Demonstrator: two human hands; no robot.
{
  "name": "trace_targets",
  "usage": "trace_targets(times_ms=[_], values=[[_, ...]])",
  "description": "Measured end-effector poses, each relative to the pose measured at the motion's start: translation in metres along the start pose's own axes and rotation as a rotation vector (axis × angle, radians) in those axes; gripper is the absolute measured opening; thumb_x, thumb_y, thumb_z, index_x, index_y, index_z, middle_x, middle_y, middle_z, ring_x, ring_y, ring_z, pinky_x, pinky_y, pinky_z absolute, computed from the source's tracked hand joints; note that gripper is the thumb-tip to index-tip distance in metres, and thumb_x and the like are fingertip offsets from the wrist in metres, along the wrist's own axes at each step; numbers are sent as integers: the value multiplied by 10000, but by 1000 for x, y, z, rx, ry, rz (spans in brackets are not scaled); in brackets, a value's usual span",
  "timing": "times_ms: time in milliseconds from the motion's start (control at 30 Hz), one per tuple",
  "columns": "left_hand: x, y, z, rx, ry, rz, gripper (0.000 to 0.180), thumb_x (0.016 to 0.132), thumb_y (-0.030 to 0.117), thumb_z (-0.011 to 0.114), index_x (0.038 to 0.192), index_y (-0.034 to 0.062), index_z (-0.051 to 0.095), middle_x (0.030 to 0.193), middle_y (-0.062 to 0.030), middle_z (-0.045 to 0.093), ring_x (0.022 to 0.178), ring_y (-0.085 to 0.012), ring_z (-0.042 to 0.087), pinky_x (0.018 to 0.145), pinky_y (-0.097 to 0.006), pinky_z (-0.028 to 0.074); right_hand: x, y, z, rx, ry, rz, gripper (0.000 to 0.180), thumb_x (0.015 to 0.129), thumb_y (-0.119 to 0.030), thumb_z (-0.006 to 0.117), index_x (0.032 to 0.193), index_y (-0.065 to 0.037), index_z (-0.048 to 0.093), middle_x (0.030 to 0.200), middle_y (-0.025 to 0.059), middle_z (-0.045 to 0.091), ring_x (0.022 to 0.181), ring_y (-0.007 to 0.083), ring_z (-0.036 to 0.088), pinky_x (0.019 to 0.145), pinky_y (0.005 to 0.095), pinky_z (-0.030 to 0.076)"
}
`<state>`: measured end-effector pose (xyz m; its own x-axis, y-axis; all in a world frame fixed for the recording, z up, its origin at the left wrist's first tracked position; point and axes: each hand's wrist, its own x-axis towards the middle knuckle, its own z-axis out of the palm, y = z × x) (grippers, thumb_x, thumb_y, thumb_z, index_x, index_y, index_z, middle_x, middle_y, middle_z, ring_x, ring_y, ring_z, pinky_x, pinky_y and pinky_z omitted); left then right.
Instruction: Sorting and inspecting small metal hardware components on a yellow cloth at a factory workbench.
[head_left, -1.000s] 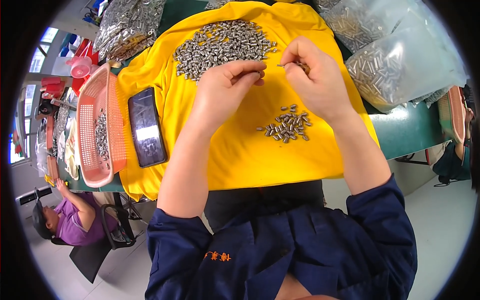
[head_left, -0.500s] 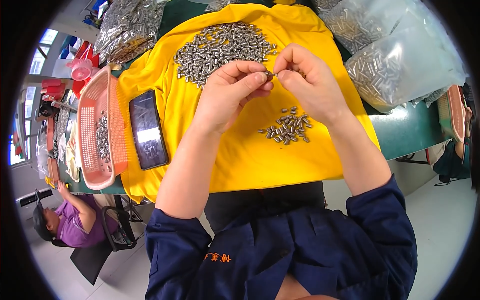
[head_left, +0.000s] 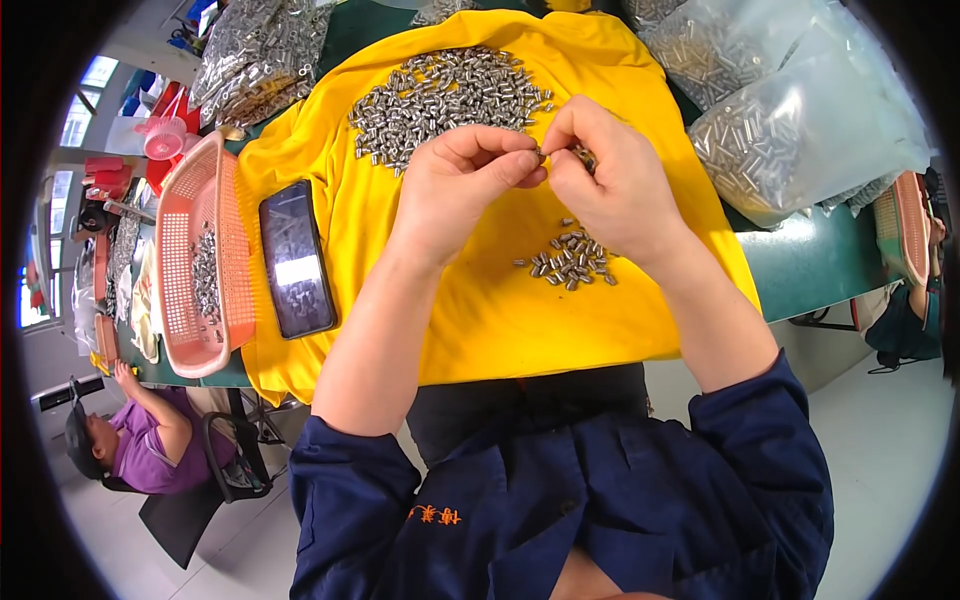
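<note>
Over the yellow cloth [head_left: 470, 330] my two hands meet fingertip to fingertip. My left hand [head_left: 445, 195] pinches a tiny metal piece [head_left: 541, 153], mostly covered by the fingers. My right hand [head_left: 625, 190] closes its thumb and index finger at the same piece, while brass-coloured small parts [head_left: 586, 158] show inside its curled fingers; their kind is too small to tell. Beyond the hands spreads a large heap of short silvery metal cylinders [head_left: 445, 95]. A smaller pile of such cylinders [head_left: 570, 262] lies nearer me, below my right hand.
At the left, a dark phone [head_left: 298, 262] lies on the cloth beside a pink plastic basket [head_left: 240, 270] with metal pieces inside. Clear bags of metal parts [head_left: 750, 150] stand at the right on the green table [head_left: 815, 265]. A seated person [head_left: 155, 440] works at the far left.
My right hand has shifted slightly down and tilted, so the brass-coloured parts in its curled fingers show more. My left hand has barely moved.
</note>
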<state>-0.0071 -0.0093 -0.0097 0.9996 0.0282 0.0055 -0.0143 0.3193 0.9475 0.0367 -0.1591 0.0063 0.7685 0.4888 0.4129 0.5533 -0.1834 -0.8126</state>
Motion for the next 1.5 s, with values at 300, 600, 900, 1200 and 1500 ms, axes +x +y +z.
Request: trace_targets(times_ms=[300, 600, 900, 1200, 1500], values=[[-10, 6, 3, 769, -244, -74, 148, 705, -20, 575, 849, 8, 601, 809, -24, 607, 695, -71, 542, 654, -201, 441, 9, 13, -22, 356, 31, 267, 52, 753, -77, 478, 775, -32, 493, 602, -39, 437, 524, 22, 352, 455, 192, 297], [45, 5, -5, 1525, -129, 322, 161, 713, 113, 568, 864, 81, 617, 802, -92, 560, 808, -280, 532, 698, -352, 430, 10, 10, -18, 287, 84, 168, 51, 735, -70, 482, 763, -28, 487, 631, -22, 460, 559, 44, 392, 495, 201, 335], [49, 4, 1, 1624, -164, 377, 70, 686, 80, 565, 745, 54, 594, 769, -107, 570, 723, -265, 562, 644, -356, 447, 9, 1, -19, 236, 76, 177, 70, 716, -83, 482, 750, -22, 486, 626, 12, 482, 550, 78, 410, 499, 223, 347], [6, 6, -3, -149, -36, -115, 139, 810, 31, 511, 942, 23, 555, 854, -62, 578, 760, -142, 557, 698, -268, 477, 6, 4, -15, 296, -27, 171, 59, 731, -79, 464, 755, -29, 483, 596, -13, 452, 521, 47, 379, 463, 207, 316], [3, 5, -7, -182, -73, -163, 156, 796, 14, 533, 948, 12, 565, 860, -88, 600, 768, -171, 589, 740, -300, 492, 5, 2, -10, 353, -103, 193, 49, 730, -75, 465, 752, -34, 480, 587, -28, 441, 511, 33, 365, 448, 193, 302]])
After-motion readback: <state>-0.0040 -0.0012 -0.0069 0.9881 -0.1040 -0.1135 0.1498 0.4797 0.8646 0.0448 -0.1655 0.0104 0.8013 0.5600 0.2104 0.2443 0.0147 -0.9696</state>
